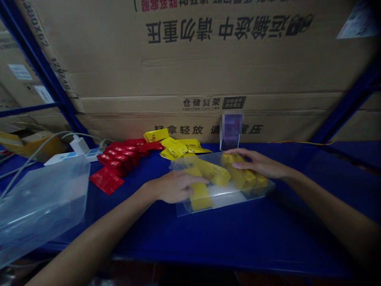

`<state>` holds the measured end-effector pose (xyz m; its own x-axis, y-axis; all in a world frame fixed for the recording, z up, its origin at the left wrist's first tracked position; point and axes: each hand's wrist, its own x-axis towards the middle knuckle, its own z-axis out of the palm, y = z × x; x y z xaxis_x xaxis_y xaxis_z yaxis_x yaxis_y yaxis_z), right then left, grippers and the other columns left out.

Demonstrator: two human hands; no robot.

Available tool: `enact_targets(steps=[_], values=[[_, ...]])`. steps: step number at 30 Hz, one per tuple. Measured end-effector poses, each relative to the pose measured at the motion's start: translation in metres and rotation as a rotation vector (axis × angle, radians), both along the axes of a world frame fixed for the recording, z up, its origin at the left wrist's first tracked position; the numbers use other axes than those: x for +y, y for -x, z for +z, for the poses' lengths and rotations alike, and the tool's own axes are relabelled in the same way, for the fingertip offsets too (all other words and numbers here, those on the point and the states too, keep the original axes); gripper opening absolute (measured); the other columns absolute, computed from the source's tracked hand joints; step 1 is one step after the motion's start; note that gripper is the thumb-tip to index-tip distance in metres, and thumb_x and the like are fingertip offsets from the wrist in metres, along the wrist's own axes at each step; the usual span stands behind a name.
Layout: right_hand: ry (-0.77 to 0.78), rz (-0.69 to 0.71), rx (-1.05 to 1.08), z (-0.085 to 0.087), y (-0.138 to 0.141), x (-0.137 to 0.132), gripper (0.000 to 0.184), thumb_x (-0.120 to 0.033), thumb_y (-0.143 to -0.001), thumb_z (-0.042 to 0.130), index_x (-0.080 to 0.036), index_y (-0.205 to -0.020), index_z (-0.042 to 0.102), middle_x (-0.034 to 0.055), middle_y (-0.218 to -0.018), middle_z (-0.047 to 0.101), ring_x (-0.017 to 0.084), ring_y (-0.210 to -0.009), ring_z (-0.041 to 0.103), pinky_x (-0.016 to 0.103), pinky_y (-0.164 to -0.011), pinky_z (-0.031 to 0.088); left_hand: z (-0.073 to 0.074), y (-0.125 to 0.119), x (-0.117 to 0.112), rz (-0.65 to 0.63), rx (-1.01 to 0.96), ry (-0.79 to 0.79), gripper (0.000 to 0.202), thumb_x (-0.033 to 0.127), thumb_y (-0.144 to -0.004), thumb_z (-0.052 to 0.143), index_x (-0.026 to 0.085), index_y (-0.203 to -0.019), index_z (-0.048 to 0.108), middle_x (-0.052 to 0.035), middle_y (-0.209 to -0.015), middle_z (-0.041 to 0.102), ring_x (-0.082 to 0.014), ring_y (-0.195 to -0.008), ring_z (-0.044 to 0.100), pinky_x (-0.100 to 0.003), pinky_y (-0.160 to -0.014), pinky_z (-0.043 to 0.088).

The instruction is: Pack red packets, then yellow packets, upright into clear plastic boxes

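On the blue bench, the left hand, fingers extended, meets a clear bag holding yellow packets; the right hand spreads across it, seemingly steadying it, before red packets and an upright phone.

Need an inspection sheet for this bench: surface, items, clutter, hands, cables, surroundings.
Surface: blue tabletop, under packets and bags.
Items: clear bag with bagged yellow packets; loose yellow packets and red packets behind and left.
Clutter: second plastic bag left; phone upright at back.
Hands: left hand at bag's left end; right hand over packets at its right; grip unclear.
Cables: white cable left; thin yellow cord back right.
Surroundings: cardboard behind; blue frame.
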<state>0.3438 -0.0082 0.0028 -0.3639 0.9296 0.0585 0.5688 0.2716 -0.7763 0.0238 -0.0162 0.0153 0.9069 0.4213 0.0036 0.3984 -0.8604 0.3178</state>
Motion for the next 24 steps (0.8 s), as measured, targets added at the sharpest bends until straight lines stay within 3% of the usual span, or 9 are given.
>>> enact_targets(steps=[4, 11, 21, 24], values=[[-0.012, -0.03, -0.023, 0.001, 0.0, -0.003, 0.05, -0.054, -0.079, 0.063, -0.037, -0.125, 0.058, 0.0006, -0.132, 0.06, 0.033, -0.121, 0.054, 0.051, -0.102, 0.045, -0.001, -0.002, -0.003, 0.046, 0.06, -0.034, 0.048, 0.014, -0.085, 0.049, 0.028, -0.131, 0.051, -0.0056, -0.122, 0.063, -0.0259, -0.104, 0.06, -0.041, -0.09, 0.046], [0.031, -0.008, 0.019, 0.001, 0.001, -0.003, 0.048, -0.052, -0.08, 0.063, -0.038, -0.125, 0.057, -0.0002, -0.128, 0.062, 0.031, -0.116, 0.058, 0.051, -0.097, 0.049, -0.013, 0.008, -0.008, -0.004, -0.128, -0.068, 0.059, 0.017, -0.092, 0.046, 0.026, -0.147, 0.028, -0.0087, -0.127, 0.056, -0.0226, -0.107, 0.054, -0.038, -0.096, 0.043], [0.063, 0.003, 0.053, -0.001, 0.001, -0.001, 0.049, -0.05, -0.081, 0.063, -0.035, -0.127, 0.055, 0.0013, -0.125, 0.063, 0.03, -0.113, 0.06, 0.05, -0.096, 0.05, -0.013, 0.013, -0.013, -0.003, -0.138, 0.0, 0.07, 0.029, -0.096, 0.046, 0.028, -0.152, 0.005, -0.0081, -0.143, 0.044, -0.0259, -0.124, 0.046, -0.044, -0.107, 0.035], [0.051, 0.002, 0.06, -0.004, -0.001, 0.001, 0.048, -0.05, -0.081, 0.064, -0.035, -0.126, 0.055, 0.0009, -0.126, 0.063, 0.03, -0.114, 0.06, 0.051, -0.098, 0.048, -0.012, 0.019, -0.013, -0.02, -0.18, -0.007, 0.064, 0.03, -0.097, 0.044, 0.028, -0.152, 0.011, -0.0062, -0.147, 0.041, -0.0251, -0.13, 0.042, -0.044, -0.109, 0.034]])
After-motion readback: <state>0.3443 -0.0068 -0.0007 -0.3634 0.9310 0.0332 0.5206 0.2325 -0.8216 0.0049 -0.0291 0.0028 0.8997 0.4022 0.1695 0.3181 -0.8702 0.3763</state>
